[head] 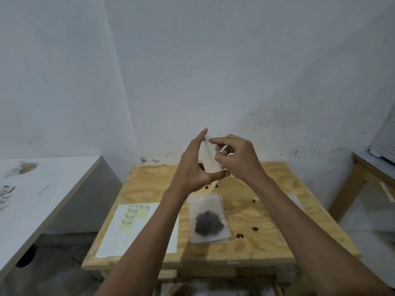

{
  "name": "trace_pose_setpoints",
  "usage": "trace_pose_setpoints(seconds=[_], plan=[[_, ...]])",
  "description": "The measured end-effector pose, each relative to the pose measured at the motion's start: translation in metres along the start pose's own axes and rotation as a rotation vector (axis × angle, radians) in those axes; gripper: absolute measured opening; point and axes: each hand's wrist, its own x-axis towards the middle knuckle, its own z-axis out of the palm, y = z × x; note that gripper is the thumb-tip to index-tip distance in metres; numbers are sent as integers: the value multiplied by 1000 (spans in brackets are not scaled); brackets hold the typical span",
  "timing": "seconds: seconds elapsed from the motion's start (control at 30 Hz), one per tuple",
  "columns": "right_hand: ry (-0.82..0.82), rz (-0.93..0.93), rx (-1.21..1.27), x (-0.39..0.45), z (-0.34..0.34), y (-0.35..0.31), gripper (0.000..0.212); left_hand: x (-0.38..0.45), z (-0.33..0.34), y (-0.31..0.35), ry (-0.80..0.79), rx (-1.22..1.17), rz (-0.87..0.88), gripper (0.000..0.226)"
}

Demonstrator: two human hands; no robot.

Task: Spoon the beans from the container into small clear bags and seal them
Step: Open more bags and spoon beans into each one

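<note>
Your hands hold a small clear bag (pixel 210 155) upright between them: left hand (pixel 195 165) spans its edge, right hand (pixel 237 157) pinches its top.

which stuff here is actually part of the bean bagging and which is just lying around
Part of the job:
- small clear bag held up between the left hand and right hand
- filled bag of beans lying on the wooden table
- loose beans scattered on the table
- sheet of stickers, probably for sealing

Just lying about:
- clutter on the white table at left
- bench at right
</note>
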Motion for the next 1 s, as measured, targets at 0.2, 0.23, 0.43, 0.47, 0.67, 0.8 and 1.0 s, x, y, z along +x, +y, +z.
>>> trace_pose_setpoints(seconds=[0.2,0.23,0.43,0.47,0.67,0.8,1.0], plan=[[-1,57,37,-3,-1,11,40,-8,-3,-15,84,101,55,100],[-4,66,48,-4,-1,12,39,-9,-2,-16,88,104,57,100],[-4,248,346,0,0,18,18,-17,-3,-21,125,81,-2,104],[56,286,382,1,0,22,14,-18,-3,-23,137,66,-33,103],[205,463,88,-4,28,82,7,-26,-5,-47,195,12,-217,102],[41,428,-167,-2,52,114,15,-31,-5,-62,175,25,-231,100],[-214,471,-402,24,70,131,21,-30,-3,-84,139,38,-255,84]])
